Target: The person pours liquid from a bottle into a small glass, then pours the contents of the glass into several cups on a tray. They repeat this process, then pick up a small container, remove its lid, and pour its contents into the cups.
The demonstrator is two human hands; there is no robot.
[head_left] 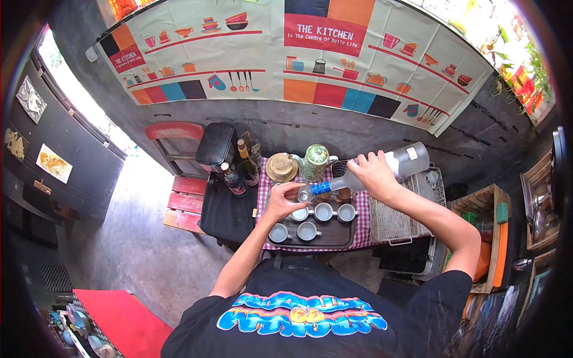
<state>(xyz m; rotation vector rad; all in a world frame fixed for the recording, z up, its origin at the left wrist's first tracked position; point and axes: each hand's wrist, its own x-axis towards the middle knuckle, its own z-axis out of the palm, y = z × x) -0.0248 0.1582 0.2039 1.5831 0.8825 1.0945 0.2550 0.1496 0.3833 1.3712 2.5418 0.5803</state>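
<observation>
My right hand is wrapped round a large frosted bottle, tipped almost level with its blue-banded neck toward the left. Between the fingers of my left hand is a small clear glass, right at the bottle's mouth. Whether liquid is flowing cannot be made out. Below the hands, a dark tray carries several white cups, among them a front cup and a right-hand cup. Brownish glasses stand partly hidden under the bottle neck.
A green patterned jar and a round woven lid stand behind the tray on a checkered cloth. Dark bottles and a black container are at left. A white wire rack lies right; a red chair stands left.
</observation>
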